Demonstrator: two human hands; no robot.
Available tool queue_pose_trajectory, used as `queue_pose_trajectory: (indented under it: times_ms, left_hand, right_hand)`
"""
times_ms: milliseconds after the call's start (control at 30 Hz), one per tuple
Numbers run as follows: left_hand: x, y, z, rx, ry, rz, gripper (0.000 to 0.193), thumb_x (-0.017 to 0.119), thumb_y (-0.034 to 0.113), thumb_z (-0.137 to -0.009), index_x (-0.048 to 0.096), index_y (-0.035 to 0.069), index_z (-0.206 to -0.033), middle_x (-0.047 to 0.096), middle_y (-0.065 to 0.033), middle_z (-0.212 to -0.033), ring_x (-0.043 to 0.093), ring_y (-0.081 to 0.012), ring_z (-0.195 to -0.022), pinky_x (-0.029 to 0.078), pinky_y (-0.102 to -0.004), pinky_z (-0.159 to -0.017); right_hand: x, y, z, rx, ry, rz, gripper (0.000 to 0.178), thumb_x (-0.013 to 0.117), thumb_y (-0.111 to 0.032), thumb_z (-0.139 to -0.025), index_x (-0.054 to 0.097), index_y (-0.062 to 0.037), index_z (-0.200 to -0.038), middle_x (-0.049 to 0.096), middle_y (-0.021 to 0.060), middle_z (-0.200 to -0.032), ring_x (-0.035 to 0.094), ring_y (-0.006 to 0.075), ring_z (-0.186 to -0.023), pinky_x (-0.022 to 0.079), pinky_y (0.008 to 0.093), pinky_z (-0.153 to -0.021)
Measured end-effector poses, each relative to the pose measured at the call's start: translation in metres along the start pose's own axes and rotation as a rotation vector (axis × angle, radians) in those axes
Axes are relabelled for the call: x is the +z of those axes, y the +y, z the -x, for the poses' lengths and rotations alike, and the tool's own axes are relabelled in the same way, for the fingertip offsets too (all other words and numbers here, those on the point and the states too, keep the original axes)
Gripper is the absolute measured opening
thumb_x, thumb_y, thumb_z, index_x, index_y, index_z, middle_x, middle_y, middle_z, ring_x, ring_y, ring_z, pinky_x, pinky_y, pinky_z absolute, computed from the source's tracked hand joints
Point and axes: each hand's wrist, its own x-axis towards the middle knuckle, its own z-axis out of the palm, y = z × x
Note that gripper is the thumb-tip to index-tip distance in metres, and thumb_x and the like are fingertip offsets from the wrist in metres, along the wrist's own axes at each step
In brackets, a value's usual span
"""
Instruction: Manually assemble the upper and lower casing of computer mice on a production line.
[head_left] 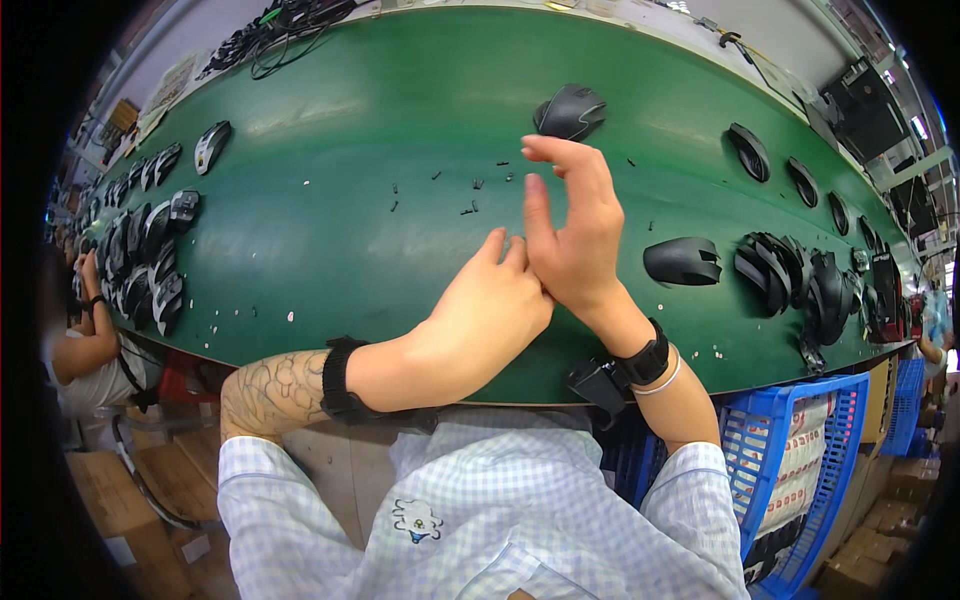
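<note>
My left hand (495, 305) reaches across the middle of the green table, its fingers loosely stretched and touching the heel of my right hand (580, 230). Some left fingertips are hidden there. The right hand is raised, thumb and index finger apart with nothing visible between them. Just beyond its fingertips sits a black computer mouse (571, 112). To its right lies a black mouse top shell (683, 261). Several tiny dark pieces, perhaps screws, are scattered left of my right hand, such as a small dark piece (478, 184).
A pile of mouse parts (140, 250) covers the left end of the green table (330, 130). Stacked black shells (775, 272) stand at the right. Cables (275, 35) lie at the far left edge. A blue crate (790, 470) is beside me; another person's arm (92, 310) shows at left.
</note>
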Motion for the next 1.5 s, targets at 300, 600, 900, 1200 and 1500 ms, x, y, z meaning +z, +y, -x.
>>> queue_pose_trajectory:
  times_ms: [300,600,900,1200,1500]
  left_hand:
    - [0.033,-0.024,0.008,-0.247,0.236,0.261,0.031,0.065,0.01,-0.068,0.063,0.003,-0.098,0.058,-0.01,-0.104,0.047,-0.0243,-0.113,0.034,-0.041,-0.101]
    - [0.035,-0.063,0.006,-0.602,0.743,0.258,0.025,0.057,-0.001,-0.071,0.062,0.001,-0.095,0.058,-0.0103,-0.114,0.053,-0.0302,-0.109,0.038,-0.041,-0.096]
    - [0.043,0.001,-0.023,-0.207,1.317,0.18,0.018,0.057,0.006,-0.074,0.06,0.012,-0.091,0.06,-0.0093,-0.108,0.057,-0.0269,-0.102,0.031,-0.0471,-0.101]
    - [0.056,-0.056,-0.019,-0.57,1.299,0.167,0.021,0.054,0.004,-0.076,0.06,0.005,-0.096,0.057,-0.0129,-0.107,0.054,-0.0328,-0.102,0.037,-0.0449,-0.094]
    - [0.048,-0.026,-0.011,0.069,1.069,0.284,0.044,0.04,0.047,-0.089,0.072,0.017,-0.094,0.055,-0.0165,-0.116,0.051,-0.0308,-0.11,0.034,-0.0457,-0.097]
  right_hand:
    - [-0.001,0.002,0.003,-0.229,-0.371,0.297,0.02,0.06,-0.005,-0.063,0.061,-0.0015,-0.083,0.058,0.0081,-0.09,0.055,0.0242,-0.087,0.046,0.0325,-0.071]
    - [0.001,0.006,0.013,-0.215,-0.495,0.515,0.007,0.06,-0.004,-0.064,0.052,-0.006,-0.063,0.05,0.0038,-0.067,0.051,0.0191,-0.069,0.042,0.0309,-0.061]
    - [0.012,-0.016,0.019,0.026,-0.622,0.422,0.01,0.058,-0.018,-0.069,0.056,-0.0085,-0.074,0.051,0.0059,-0.074,0.051,0.0219,-0.072,0.041,0.0331,-0.061]
    - [0.009,-0.014,0.022,-0.021,-0.662,0.671,0.007,0.061,-0.007,-0.065,0.057,-0.0076,-0.071,0.053,0.0037,-0.071,0.053,0.0188,-0.072,0.041,0.0301,-0.059]
    - [0.013,-0.008,0.028,0.009,-0.525,0.439,0.009,0.058,-0.016,-0.07,0.057,-0.0096,-0.077,0.055,0.0043,-0.078,0.051,0.0204,-0.079,0.039,0.0326,-0.063]
